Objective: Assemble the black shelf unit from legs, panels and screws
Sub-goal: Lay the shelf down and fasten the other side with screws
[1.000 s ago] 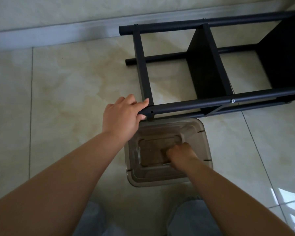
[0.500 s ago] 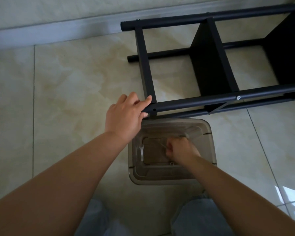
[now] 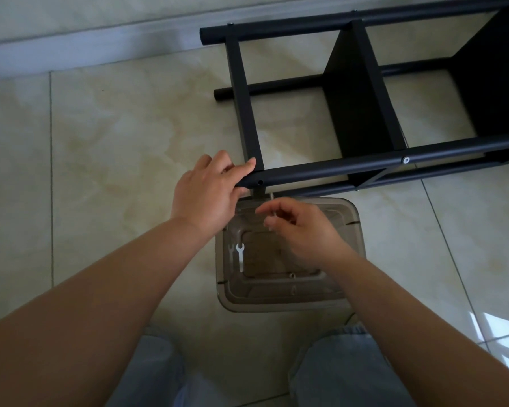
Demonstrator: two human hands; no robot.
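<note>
Well, found the black shelf unit (image 3: pixel 365 98) lying on its side on the tiled floor (image 3: pixel 115 127), close to the pale baseboard (image 3: pixel 71 45), with its round legs running left to right and two dark panels standing between them. Spotted the left hand (image 3: pixel 206 198) clamped on the very end of the near upper leg (image 3: pixel 335 167), fingers curled over the top of the tube and thumb tucked beneath. Noted an open hole (image 3: pixel 260 182) in that leg just beside the fingertips, and further right along the same tube a silver screw head (image 3: pixel 406 160) already seated where a panel met it.

Caught the right hand (image 3: pixel 300 227) hovering above the smoky translucent bin (image 3: pixel 276 302), just below the leg end, thumb and fingers pinched on a slim silvery piece (image 3: pixel 272 201) that stood upright with its tip near the underside of the frame. Could not tell for certain what that piece was, too small.

Saw the bin sitting on the floor between the knees and the shelf, touching or nearly touching the lower near leg. Made out a small white wrench (image 3: pixel 240 255) lying flat on the bin's bottom at its left side, plus a tiny fastener (image 3: pixel 291 275) near the front wall. Glimpsed blue jeans (image 3: pixel 156 371) at the lower edge.
</note>
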